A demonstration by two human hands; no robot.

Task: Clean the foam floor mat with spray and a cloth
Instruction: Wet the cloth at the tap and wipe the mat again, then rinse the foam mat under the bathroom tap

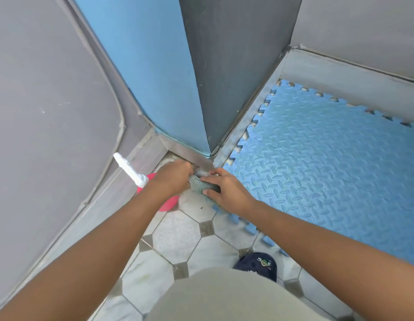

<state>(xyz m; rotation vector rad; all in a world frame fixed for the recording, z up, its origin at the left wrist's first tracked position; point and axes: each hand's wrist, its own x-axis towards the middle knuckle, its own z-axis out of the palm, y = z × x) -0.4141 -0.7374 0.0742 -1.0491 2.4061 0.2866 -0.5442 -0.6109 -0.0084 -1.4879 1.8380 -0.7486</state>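
Observation:
A blue foam floor mat (317, 163) with a diamond-plate texture and jigsaw edges covers the floor on the right. At its near-left corner lies a grey-green cloth (197, 185). My right hand (224, 191) grips the cloth from the right. My left hand (172, 178) holds its left end, fingers curled around it. A pink spray bottle (170, 202) with a white trigger head (129, 169) stands on the tiles just left of my left hand, partly hidden by my forearm.
A blue and dark grey wall corner (194, 77) juts out just behind my hands. Grey walls stand at left and far right. Octagon-patterned floor tiles (178, 235) lie below. My dark slipper (259, 265) rests near the mat's edge.

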